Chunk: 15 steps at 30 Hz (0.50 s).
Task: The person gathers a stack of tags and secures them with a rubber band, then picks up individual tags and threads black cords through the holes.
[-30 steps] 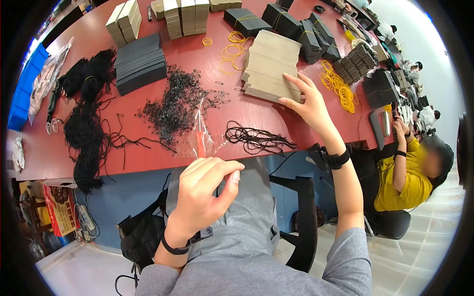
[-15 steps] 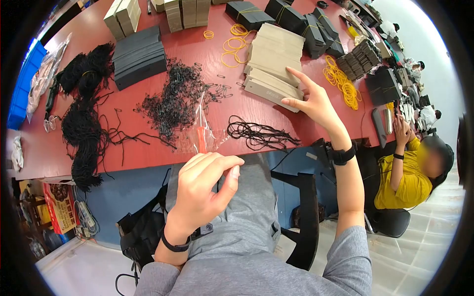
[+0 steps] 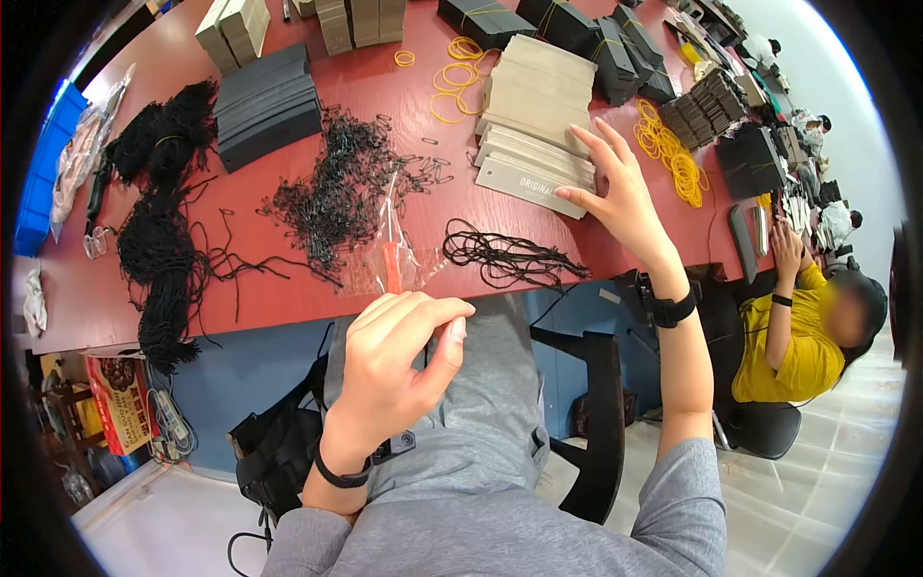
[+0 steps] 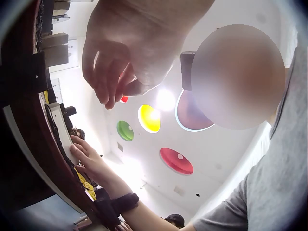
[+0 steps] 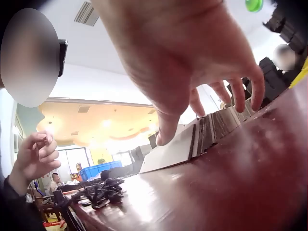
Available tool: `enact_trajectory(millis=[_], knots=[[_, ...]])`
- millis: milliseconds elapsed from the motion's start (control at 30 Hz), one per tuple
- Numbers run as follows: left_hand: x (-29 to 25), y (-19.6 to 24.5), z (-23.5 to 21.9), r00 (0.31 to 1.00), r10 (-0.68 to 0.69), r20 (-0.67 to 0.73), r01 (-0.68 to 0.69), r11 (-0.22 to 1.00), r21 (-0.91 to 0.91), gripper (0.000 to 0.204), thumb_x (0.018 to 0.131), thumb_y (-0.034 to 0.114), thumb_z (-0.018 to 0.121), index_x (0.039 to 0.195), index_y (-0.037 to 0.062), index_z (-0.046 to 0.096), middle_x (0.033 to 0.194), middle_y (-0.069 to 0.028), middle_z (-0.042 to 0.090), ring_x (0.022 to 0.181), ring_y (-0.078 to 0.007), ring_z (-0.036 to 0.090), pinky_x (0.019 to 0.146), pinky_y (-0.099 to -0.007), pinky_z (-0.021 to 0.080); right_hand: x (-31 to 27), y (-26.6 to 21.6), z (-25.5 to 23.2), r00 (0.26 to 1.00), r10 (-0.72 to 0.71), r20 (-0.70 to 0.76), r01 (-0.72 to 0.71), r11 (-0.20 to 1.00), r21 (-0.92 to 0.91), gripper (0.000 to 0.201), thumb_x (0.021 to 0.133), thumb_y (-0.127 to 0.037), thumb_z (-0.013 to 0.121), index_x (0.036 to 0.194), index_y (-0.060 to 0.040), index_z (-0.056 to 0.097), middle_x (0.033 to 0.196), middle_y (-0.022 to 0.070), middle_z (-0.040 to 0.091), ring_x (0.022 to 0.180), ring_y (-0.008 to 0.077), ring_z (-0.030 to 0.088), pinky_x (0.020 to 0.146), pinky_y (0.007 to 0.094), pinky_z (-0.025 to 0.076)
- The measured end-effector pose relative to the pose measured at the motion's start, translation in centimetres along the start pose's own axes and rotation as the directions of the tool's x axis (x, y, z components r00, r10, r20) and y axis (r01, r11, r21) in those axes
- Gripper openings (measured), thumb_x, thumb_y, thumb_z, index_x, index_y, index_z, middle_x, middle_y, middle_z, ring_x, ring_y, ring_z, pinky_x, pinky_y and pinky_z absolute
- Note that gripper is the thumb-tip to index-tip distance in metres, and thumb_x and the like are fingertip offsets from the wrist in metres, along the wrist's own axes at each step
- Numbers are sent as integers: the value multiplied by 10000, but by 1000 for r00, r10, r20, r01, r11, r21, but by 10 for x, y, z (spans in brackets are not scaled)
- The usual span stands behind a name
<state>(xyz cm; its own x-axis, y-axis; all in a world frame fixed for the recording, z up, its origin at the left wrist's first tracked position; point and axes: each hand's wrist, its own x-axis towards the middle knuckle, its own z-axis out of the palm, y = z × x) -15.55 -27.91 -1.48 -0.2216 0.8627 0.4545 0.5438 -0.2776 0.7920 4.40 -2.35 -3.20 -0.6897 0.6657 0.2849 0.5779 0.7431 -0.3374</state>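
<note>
In the head view, my right hand point(image 3: 625, 202) is at the right side of a stack of grey-beige cards point(image 3: 538, 91), fingers spread and thumb by the end of the front card point(image 3: 524, 181), which shows printed lettering. The right wrist view has this hand point(image 5: 187, 62) arched over the leaning cards point(image 5: 173, 150). My left hand point(image 3: 399, 370) hangs loosely bent in front of the table edge, with nothing visible in it. Near its knuckles lies a red-handled tool point(image 3: 391, 264) on clear plastic. Black looped cords point(image 3: 510, 255) lie between the hands.
On the red table point(image 3: 279, 313) lie a pile of black pins point(image 3: 336, 188), black cord bundles point(image 3: 163, 240), dark cards point(image 3: 269, 106) and yellow rubber bands point(image 3: 673, 159). Banded black stacks point(image 3: 558, 27) stand behind. A person in yellow point(image 3: 793, 346) sits at the right.
The front cards of the beige stack have separated and tipped toward me, showing the lettered front card. My right hand has shifted slightly right; the left hand stays nearly still.
</note>
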Motion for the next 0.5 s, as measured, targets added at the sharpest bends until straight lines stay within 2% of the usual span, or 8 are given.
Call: enact_trajectory(millis=[100, 200, 300, 367, 433, 467, 500], knots=[[0, 0, -2, 1000, -10, 1, 10, 1000, 0, 96, 839, 15, 631, 920, 8, 682, 735, -67, 668, 671, -194, 620, 644, -298, 462, -2, 1, 3, 1000, -17, 1, 17, 999, 42, 748, 755, -385, 799, 1403, -181, 487, 1483, 208, 359, 1289, 418, 419, 1055, 484, 376], [0, 0, -2, 1000, -20, 0, 20, 1000, -4, 101, 838, 8, 625, 923, 4, 680, 731, -67, 667, 672, -192, 621, 645, -296, 465, -2, -5, 4, 1000, 16, -14, -17, 1000, -21, 735, 761, -394, 790, 1399, -180, 493, 1489, 195, 355, 1293, 410, 417, 1050, 482, 379], [-3, -1, -5, 1000, -22, -17, 21, 1000, -9, 102, 846, 1, 614, 928, -9, 673, 734, -76, 665, 679, -187, 624, 644, -290, 469, 1, -18, -11, 998, -23, -65, 18, 997, -75, 693, 784, -352, 778, 1389, -160, 499, 1461, 182, 402, 1278, 399, 446, 1037, 470, 392], [-6, -4, -7, 999, -23, -35, 23, 1000, -9, 100, 855, -1, 606, 931, -19, 669, 740, -84, 663, 686, -182, 626, 645, -285, 471, -1, -33, -28, 982, -71, -175, 65, 997, -40, 615, 812, -289, 757, 1358, -126, 526, 1405, 172, 472, 1257, 369, 483, 1026, 445, 405], [-13, -7, -9, 985, -74, -158, 64, 996, -69, 103, 881, -3, 579, 936, -48, 655, 766, -109, 656, 697, -174, 627, 645, -276, 476, 2, -57, -48, 954, -173, -246, 177, 984, -5, 376, 848, -167, 712, 1200, -56, 635, 1248, 145, 599, 1161, 308, 573, 978, 383, 444], [-15, -8, -13, 974, -75, -212, 64, 996, -58, 123, 906, -6, 544, 948, -62, 644, 796, -120, 645, 720, -164, 624, 664, -269, 481, 5, -65, -51, 932, -194, -307, 217, 975, 42, 327, 849, -120, 697, 1165, -51, 652, 1201, 137, 618, 1098, 285, 602, 936, 359, 466], [-18, -7, -13, 946, -151, -286, 123, 986, -113, 147, 924, 6, 515, 982, -61, 633, 805, -109, 636, 732, -155, 611, 680, -267, 477, 8, -72, -53, 904, -209, -372, 257, 963, 84, 284, 849, -72, 683, 1131, -45, 668, 1154, 129, 637, 1035, 262, 631, 895, 335, 488]])
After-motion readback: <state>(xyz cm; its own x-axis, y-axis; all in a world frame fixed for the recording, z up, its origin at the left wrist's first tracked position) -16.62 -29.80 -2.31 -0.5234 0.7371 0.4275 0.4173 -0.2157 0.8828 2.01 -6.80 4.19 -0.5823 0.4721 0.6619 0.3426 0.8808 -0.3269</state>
